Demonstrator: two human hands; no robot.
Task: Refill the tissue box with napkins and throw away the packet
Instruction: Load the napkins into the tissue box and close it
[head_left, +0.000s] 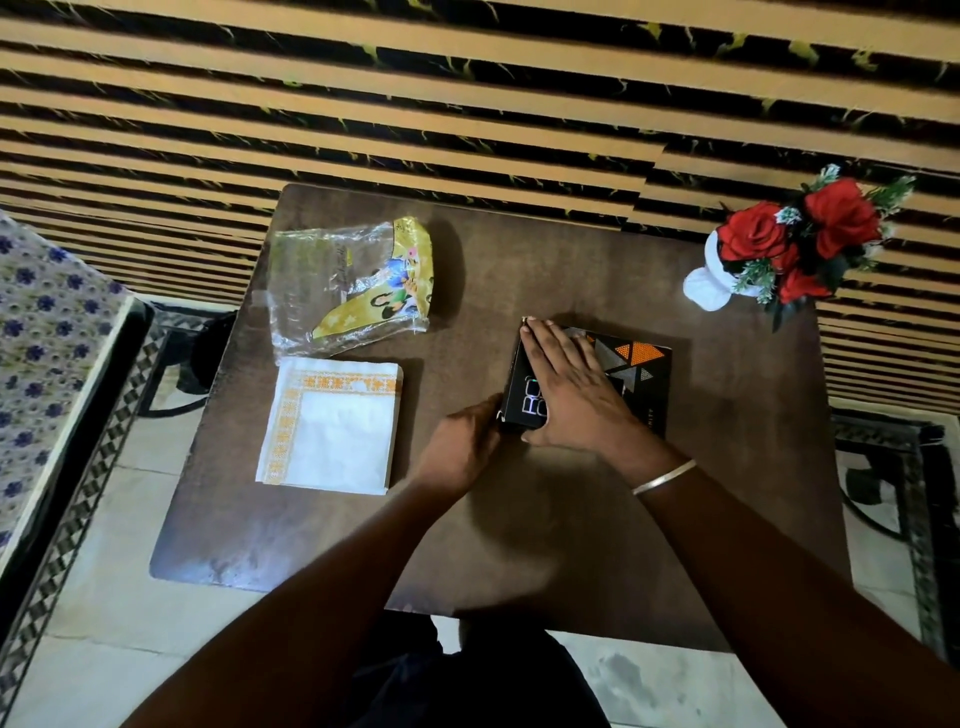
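While the packet lies empty at the table's far left, the napkins sit just below it; the left hand grips the box's near-left corner, and the right hand presses flat, open, on top.

A black tissue box on the brown table is pressed flat under the right hand and touched at its near-left corner by the left hand. Left of the box, a napkin stack is seen; beyond that, the emptied packet.
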